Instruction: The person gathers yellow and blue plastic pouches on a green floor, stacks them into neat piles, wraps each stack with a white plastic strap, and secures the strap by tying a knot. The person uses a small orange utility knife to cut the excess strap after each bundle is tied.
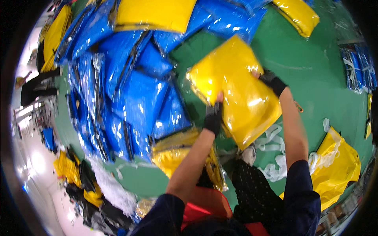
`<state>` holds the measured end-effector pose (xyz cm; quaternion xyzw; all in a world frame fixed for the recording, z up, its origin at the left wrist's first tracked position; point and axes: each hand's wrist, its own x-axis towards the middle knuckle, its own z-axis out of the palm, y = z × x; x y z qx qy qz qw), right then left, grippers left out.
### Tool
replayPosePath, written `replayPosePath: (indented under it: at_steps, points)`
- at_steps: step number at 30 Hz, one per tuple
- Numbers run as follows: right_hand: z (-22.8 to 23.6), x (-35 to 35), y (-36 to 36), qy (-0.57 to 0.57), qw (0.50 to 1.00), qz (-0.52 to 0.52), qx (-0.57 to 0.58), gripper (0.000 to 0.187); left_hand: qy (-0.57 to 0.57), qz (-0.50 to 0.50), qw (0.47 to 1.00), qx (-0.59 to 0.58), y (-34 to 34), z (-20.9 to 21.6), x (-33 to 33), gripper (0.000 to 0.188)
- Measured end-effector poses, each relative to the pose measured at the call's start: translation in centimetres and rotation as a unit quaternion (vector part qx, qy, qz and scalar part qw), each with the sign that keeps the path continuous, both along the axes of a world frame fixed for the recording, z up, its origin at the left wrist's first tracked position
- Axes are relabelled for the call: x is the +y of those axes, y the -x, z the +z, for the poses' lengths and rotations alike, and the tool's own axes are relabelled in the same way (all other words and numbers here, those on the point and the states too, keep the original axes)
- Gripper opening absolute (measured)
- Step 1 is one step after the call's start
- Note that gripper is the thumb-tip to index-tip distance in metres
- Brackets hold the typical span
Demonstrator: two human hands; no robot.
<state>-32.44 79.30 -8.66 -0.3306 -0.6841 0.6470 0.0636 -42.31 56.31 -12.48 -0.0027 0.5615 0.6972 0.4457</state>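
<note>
On my remote feed, I have 1 flat, shiny yellow package [236, 84] gripped in 2 hands: the left hand [214, 115] closes on its near-left edge, the right hand [273, 81] on its right edge. It hangs above the green floor [311, 94], right of the piled blue packages [138, 98].

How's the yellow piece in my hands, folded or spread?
Folded: the yellow piece forms a compact, flat rectangle, layered edges showing at left.
</note>
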Motion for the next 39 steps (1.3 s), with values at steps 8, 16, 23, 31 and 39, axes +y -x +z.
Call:
replayPosePath:
  at_steps: [8,16,23,31,39]
  points:
    - [14.9,-6.4,2.4,0.317,0.937,-0.063,0.132,0.046,0.084,-0.024,0.996,0.033,8.3,22.2,-3.6,0.037]
    - [19.7,-27.8,-4.3,0.201,0.979,0.001,0.012,0.077,0.218,0.045,0.972,0.069,-0.9,25.1,-33.4,0.050]
    - [9.4,-33.4,-8.3,0.170,0.939,0.236,-0.186,0.080,0.306,-0.106,0.941,0.096,-4.8,14.6,-40.0,0.050]
    - [7.1,-30.5,-5.8,0.084,0.835,0.470,-0.274,0.090,0.308,-0.304,0.889,0.150,4.4,20.1,-35.4,0.069]
    - [0.6,-33.4,-7.6,-0.010,0.831,0.532,-0.164,0.095,0.360,-0.402,0.602,0.588,5.1,17.4,-16.6,0.060]
